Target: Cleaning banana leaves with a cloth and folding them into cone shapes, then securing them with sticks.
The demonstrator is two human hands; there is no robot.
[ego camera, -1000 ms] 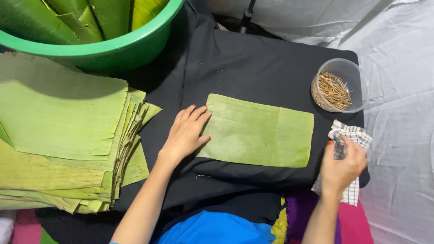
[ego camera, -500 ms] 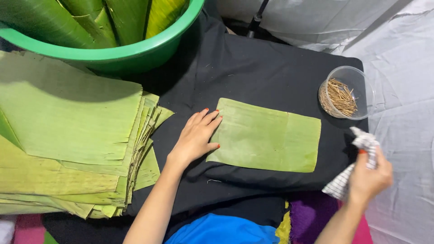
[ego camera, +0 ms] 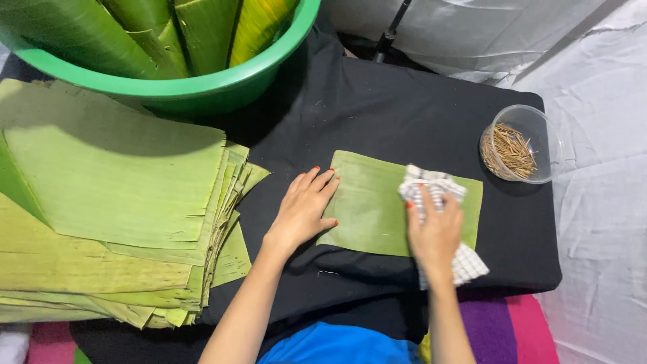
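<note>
A rectangular piece of green banana leaf (ego camera: 374, 202) lies flat on a black cloth-covered surface (ego camera: 404, 114). My left hand (ego camera: 306, 209) rests palm down with its fingers on the leaf's left edge. My right hand (ego camera: 437, 232) presses a white checked cloth (ego camera: 431, 185) onto the right half of the leaf; the cloth's tail (ego camera: 468, 264) hangs out under my wrist.
A thick stack of cut banana leaves (ego camera: 114, 202) fills the left side. Behind it stands a green plastic tub (ego camera: 202, 84) holding rolled leaves. A clear round container of thin wooden sticks (ego camera: 519, 145) sits at the right edge. White sheeting (ego camera: 600, 222) lies to the right.
My right hand has swung the checked cloth from off the right edge of the black surface leftwards onto the leaf. My left hand stays on the leaf's left edge.
</note>
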